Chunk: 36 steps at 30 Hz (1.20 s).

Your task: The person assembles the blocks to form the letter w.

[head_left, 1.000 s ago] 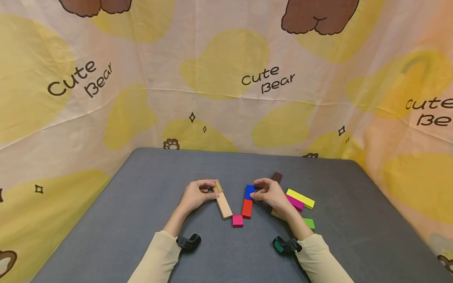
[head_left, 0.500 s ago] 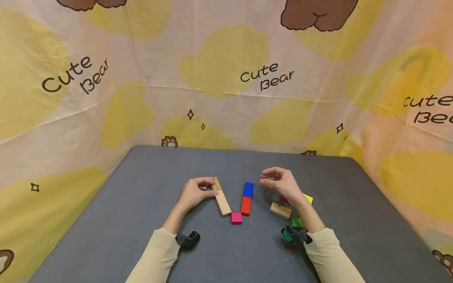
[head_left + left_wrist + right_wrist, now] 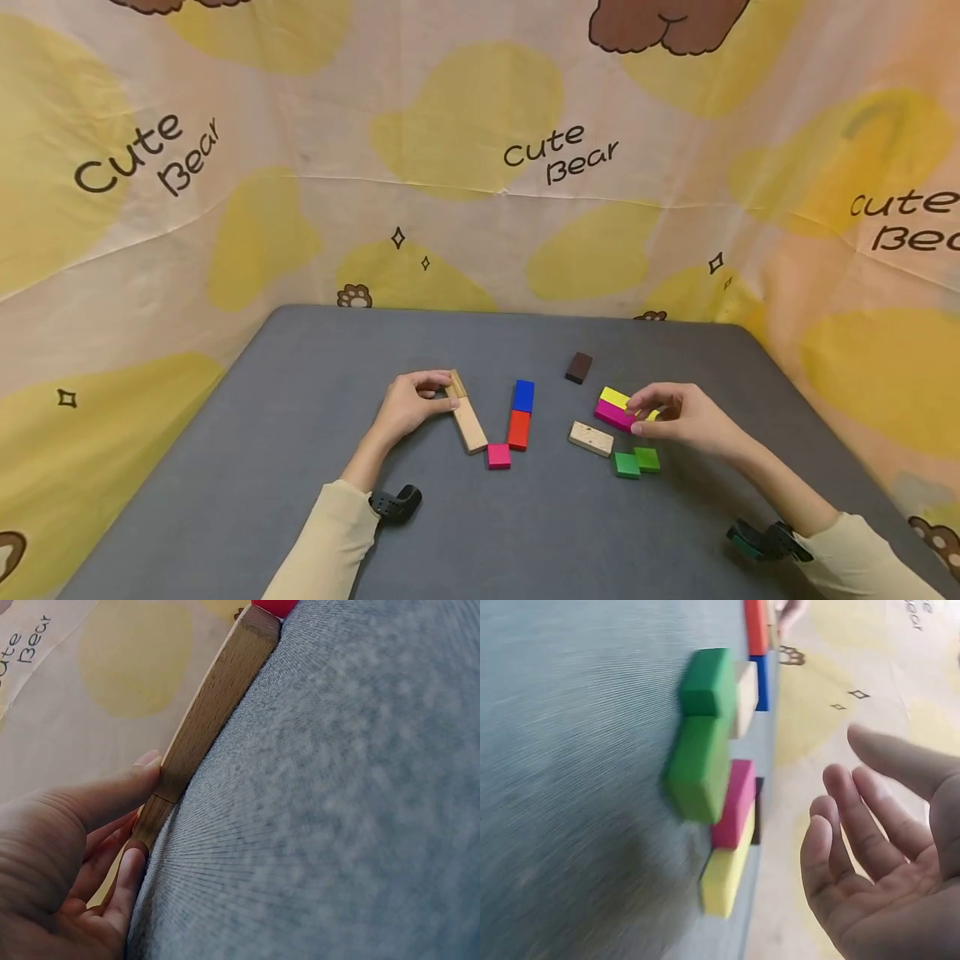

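My left hand (image 3: 405,406) pinches the far end of a row of two plain wooden blocks, thumb by their joint and fingers around the thinner far block (image 3: 457,383). The longer wooden block (image 3: 470,427) slants toward a pink block (image 3: 498,457) at its near end. Across from it, a red block (image 3: 518,431) and a blue block (image 3: 523,396) form a second slanted line. My right hand (image 3: 690,421) hovers with nothing in it, fingers loosely bent, overlapping the yellow block (image 3: 613,396) and magenta block (image 3: 613,414) in the head view.
Toward the right of the grey table (image 3: 300,533) lie a speckled wooden block (image 3: 591,439), a darker green block (image 3: 627,466) and a lighter green block (image 3: 647,459). Farther back is a dark brown block (image 3: 578,367). A printed cloth (image 3: 465,125) hangs behind the table.
My right hand has let go of the blue block and moved right, over to the yellow and magenta blocks. The left hand keeps its hold on the wooden blocks.
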### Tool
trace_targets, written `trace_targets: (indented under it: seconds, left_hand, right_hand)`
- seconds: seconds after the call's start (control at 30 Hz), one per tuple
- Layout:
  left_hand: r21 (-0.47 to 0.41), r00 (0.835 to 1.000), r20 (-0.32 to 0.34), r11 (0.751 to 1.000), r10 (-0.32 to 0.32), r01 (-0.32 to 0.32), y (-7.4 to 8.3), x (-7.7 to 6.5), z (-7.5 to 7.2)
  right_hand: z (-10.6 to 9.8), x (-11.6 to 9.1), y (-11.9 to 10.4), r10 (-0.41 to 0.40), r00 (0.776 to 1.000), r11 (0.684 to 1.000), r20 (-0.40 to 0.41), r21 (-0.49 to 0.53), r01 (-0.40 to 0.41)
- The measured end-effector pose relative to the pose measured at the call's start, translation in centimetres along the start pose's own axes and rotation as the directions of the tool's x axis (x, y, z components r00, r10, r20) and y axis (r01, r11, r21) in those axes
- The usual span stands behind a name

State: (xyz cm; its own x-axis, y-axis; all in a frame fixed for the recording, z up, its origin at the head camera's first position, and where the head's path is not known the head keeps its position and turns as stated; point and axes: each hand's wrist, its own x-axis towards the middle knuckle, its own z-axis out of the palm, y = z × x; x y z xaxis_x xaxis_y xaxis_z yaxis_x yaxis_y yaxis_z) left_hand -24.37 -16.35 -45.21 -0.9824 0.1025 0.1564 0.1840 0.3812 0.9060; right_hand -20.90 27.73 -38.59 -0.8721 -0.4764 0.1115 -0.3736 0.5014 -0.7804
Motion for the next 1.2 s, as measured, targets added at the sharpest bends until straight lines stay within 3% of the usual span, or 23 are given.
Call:
trace_targets:
  seconds: [0.2,0.4,0.83,1.2]
  left_hand:
    - [0.002,1.0,-0.004,1.0,0.009,-0.009,0.0,0.1,-0.2]
    - [0.006,1.0,-0.001,1.0,0.006,-0.006,0.2,0.1,-0.2]
    - [0.017,1.0,-0.002,1.0,0.006,-0.006,0.4,0.1,0.0]
    - [0.016,1.0,-0.006,1.0,0.005,-0.005,0.2,-0.2,0.1]
  right_hand:
    - [-0.2,-2.0,1.5,-0.016,0.997,1.0,0.077,0.01,0.016]
    - [0.1,-3.2,2.6,0.027,0.994,0.999,0.107,0.029,-0.03]
    - [0.5,-3.2,3.2,0.115,0.986,0.99,0.123,0.067,-0.124]
    - [0.6,-3.5,3.5,0.118,0.985,0.986,0.129,0.106,-0.132]
